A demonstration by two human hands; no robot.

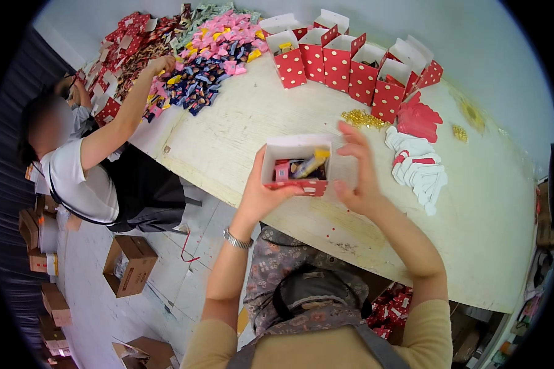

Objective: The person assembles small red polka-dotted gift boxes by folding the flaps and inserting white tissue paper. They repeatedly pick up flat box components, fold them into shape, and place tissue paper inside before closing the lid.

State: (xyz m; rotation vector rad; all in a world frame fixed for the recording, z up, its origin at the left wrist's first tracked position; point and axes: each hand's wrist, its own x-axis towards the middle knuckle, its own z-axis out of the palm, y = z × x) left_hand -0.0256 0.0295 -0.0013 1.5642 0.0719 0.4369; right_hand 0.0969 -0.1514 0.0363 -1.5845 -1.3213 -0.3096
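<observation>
My left hand [261,192] grips a small red gift box [314,187] with white dots, its fingers round the left side and the thumb across the front. The box's top is open and shows its white inside. Wrapped candies [297,167] lie in it: a yellow one on top, with pink and dark ones below. Just right of the box, my right hand [360,175] is raised with fingers apart and holds nothing; it is slightly blurred. Whether its thumb touches the box I cannot tell.
Several dotted boxes [337,64] stand open at the table's back. Right of them are gold bits [363,119], red cut-outs [420,117] and white tag-shaped cards [420,172]. A candy heap [197,80] lies far left, where another person [83,178] reaches in. A cardboard carton [135,264] sits on the floor.
</observation>
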